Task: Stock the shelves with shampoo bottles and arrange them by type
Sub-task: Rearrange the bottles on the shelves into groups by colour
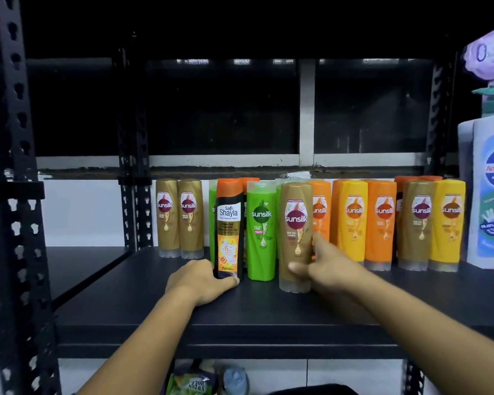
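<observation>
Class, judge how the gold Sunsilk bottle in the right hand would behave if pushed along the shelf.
Probably tips if pushed high: the gold Sunsilk bottle is tall and stands on its clear cap. Its glossy plastic looks smooth, so the grip of the right hand may slip. It looks rigid, so likely keeps its shape.

Shayla bottle [229, 228] left of foremost Sunsilk bottle [295, 238], both on shelf [154, 303]

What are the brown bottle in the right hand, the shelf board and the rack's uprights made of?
The brown bottle looks like glossy opaque plastic: soft sheen, with a clear see-through cap at its base. The shelf board is matte black, perhaps laminate or painted metal; I cannot tell which. The uprights seem painted steel angle, given their punched keyhole slots.
</observation>
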Action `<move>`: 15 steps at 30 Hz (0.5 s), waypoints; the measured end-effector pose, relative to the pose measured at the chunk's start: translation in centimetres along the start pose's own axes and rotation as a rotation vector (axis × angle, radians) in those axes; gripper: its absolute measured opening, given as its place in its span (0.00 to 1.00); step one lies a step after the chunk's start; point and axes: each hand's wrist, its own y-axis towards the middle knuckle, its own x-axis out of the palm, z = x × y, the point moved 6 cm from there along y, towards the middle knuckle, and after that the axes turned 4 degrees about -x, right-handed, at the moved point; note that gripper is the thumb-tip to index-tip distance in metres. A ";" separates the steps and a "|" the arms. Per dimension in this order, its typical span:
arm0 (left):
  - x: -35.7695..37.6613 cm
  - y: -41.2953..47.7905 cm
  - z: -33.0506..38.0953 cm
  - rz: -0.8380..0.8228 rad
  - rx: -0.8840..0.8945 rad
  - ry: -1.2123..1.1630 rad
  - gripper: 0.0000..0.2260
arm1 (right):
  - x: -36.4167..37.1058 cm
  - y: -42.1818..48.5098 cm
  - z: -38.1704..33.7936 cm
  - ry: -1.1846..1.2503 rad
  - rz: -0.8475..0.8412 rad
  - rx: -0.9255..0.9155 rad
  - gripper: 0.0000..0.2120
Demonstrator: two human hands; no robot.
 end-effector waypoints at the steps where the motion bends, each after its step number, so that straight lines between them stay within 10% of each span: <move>1: 0.0 -0.1 0.0 0.002 0.001 -0.006 0.34 | 0.4 -0.6 0.5 0.000 -0.003 0.014 0.26; 15: -4.8 -3.0 -3.0 0.043 0.055 -1.084 0.14 | 11.7 -0.7 -5.7 -0.010 -0.107 -0.195 0.23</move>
